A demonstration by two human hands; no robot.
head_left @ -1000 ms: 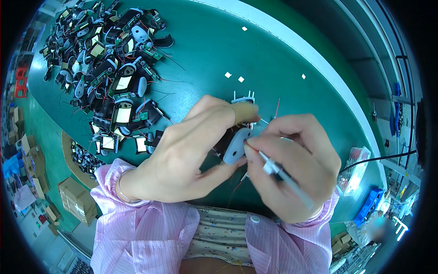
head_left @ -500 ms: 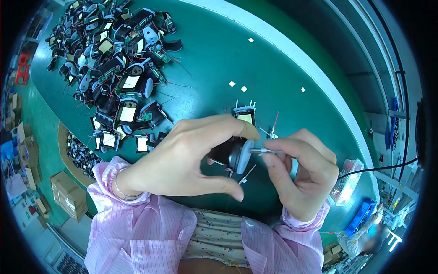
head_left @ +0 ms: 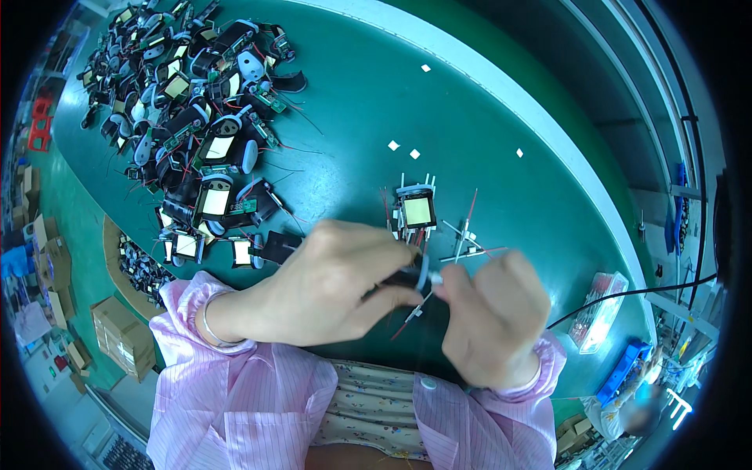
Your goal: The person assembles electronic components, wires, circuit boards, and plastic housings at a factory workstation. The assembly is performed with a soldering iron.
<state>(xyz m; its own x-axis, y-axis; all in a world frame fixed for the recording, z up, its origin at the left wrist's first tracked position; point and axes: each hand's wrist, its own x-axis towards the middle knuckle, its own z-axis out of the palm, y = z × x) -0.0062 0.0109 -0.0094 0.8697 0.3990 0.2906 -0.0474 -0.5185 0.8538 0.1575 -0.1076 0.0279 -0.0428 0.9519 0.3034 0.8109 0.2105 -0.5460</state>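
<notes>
Green tabletop (head_left: 345, 141); work looks partway. Black device (head_left: 404, 277) with grey end sits between hands: left hand (head_left: 333, 270) curled round it, right hand (head_left: 497, 313) pinched near that end, blurred, hold unclear. Beyond: yellow-padded unit (head_left: 418, 210). Loose wired rods (head_left: 468, 235), big device pile (head_left: 216, 200) seemingly undone.

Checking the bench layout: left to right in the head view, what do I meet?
Red crate → pile of units → pale-padded unit → right hand → clear box. Left hand left out: it overlaps.
</notes>
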